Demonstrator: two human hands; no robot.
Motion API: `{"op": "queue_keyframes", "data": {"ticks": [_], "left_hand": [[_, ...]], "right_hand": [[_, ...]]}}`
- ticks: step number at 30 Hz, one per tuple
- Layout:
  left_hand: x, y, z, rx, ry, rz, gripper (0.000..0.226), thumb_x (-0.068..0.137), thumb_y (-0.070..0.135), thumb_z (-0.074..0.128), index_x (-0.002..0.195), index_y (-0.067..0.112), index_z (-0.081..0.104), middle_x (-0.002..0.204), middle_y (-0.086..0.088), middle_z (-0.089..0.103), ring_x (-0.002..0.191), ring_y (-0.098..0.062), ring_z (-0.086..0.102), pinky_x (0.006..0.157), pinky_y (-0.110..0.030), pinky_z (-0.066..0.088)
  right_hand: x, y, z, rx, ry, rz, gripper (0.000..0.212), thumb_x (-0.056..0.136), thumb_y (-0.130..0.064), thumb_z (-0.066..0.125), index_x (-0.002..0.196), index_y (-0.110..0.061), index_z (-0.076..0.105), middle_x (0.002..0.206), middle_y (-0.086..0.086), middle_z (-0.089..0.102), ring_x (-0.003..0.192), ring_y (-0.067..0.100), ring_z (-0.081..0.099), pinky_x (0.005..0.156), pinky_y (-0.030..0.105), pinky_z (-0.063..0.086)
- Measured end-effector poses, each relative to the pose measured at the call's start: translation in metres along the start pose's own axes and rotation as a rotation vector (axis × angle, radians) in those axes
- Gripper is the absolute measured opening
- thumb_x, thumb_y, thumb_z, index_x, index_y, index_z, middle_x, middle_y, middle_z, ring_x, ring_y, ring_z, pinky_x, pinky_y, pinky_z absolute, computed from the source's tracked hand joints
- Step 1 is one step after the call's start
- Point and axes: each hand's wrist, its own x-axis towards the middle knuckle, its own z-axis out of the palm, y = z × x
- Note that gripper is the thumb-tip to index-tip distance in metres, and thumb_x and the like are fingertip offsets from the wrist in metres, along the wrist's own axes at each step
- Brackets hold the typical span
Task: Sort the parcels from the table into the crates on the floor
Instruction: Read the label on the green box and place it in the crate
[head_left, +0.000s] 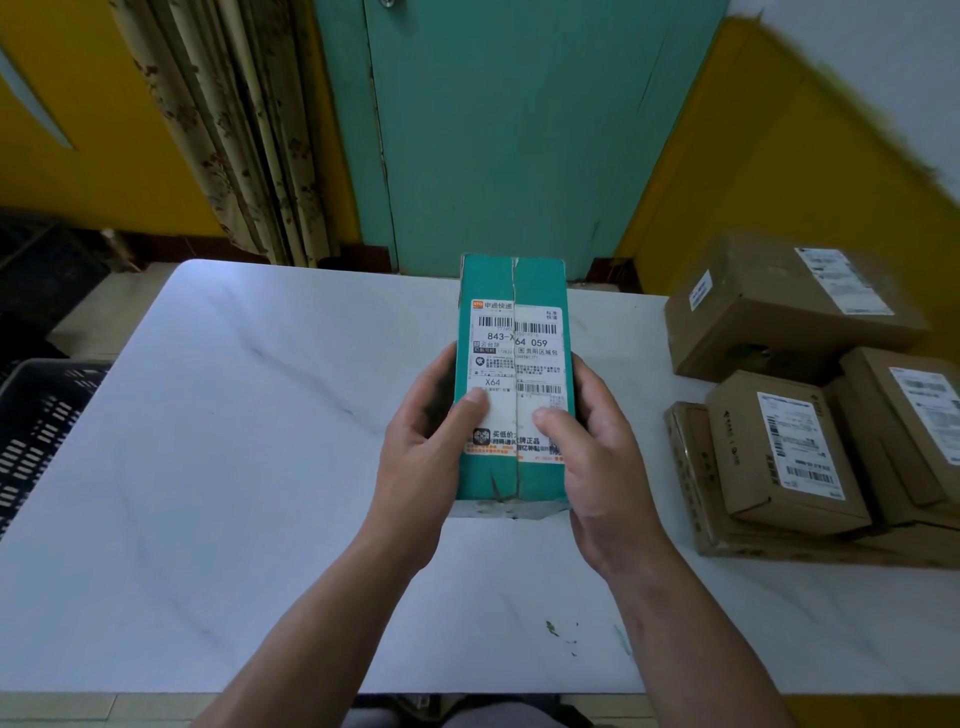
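The teal parcel (511, 384) is over the middle of the surface (260, 467), gripped by both hands: the left hand (431, 436) wraps its left side and the right hand (597, 447) its right side, each thumb pressing on the white shipping label (514, 353). Whether the underside touches the surface cannot be told. The step in hand appears to be reading the label. Keep the label face up and level, move the thumbs off the printed codes, and support the split top seam before carrying the parcel to a crate. A dark slotted crate (36, 415) stands on the floor at the left edge. Brown parcels (779, 452) are stacked at the right of the white, marble-patterned surface. Behind it are a teal door (519, 130), a patterned curtain (234, 130) and yellow walls (779, 156).
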Motion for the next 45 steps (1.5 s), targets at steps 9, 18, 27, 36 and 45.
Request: {"op": "queue_keyframes", "data": {"ticks": [9,18,27,36,45], "left_hand": [[-0.003,0.000,-0.020,-0.011,-0.081,-0.044,0.060,0.097,-0.001,0.051,0.132,0.048,0.052,0.120,0.017,0.069,0.113,-0.020,0.067,0.080,-0.035,0.061],[-0.006,0.000,-0.038,-0.054,-0.132,-0.072,0.058,0.095,0.006,0.061,0.141,0.040,0.050,0.126,0.007,0.068,0.115,-0.022,0.067,0.080,-0.037,0.061],[-0.029,-0.009,-0.029,-0.002,0.061,-0.001,0.033,0.096,0.016,0.061,0.125,0.032,0.063,0.110,0.008,0.073,0.105,-0.015,0.070,0.076,-0.031,0.062],[-0.059,-0.026,0.003,-0.080,0.327,0.034,0.019,0.092,0.026,0.063,0.106,0.015,0.070,0.093,0.002,0.076,0.090,-0.016,0.072,0.074,-0.031,0.063],[-0.079,-0.043,0.017,-0.081,0.474,0.106,0.013,0.093,0.018,0.066,0.104,0.019,0.072,0.098,0.002,0.076,0.094,-0.022,0.073,0.067,-0.027,0.061]], "right_hand": [[-0.008,0.005,0.014,0.012,-0.060,-0.019,0.055,0.080,-0.024,0.055,0.127,-0.052,0.051,0.121,-0.019,0.067,0.113,0.017,0.067,0.083,0.039,0.062],[-0.020,0.009,0.022,0.084,-0.111,-0.011,0.063,0.080,-0.015,0.055,0.132,-0.050,0.048,0.127,-0.014,0.066,0.118,0.018,0.065,0.082,0.036,0.061],[-0.027,0.017,0.024,0.169,-0.032,-0.009,0.065,0.081,-0.010,0.058,0.137,-0.042,0.049,0.127,-0.011,0.067,0.117,0.017,0.066,0.082,0.036,0.061],[-0.051,0.029,0.011,0.213,0.027,0.013,0.063,0.095,0.004,0.054,0.143,-0.035,0.046,0.128,-0.007,0.066,0.119,0.020,0.065,0.087,0.042,0.061],[-0.072,0.035,0.004,0.304,0.015,0.040,0.065,0.096,0.011,0.049,0.144,-0.032,0.045,0.123,-0.007,0.069,0.112,0.012,0.069,0.076,0.030,0.061]]}}
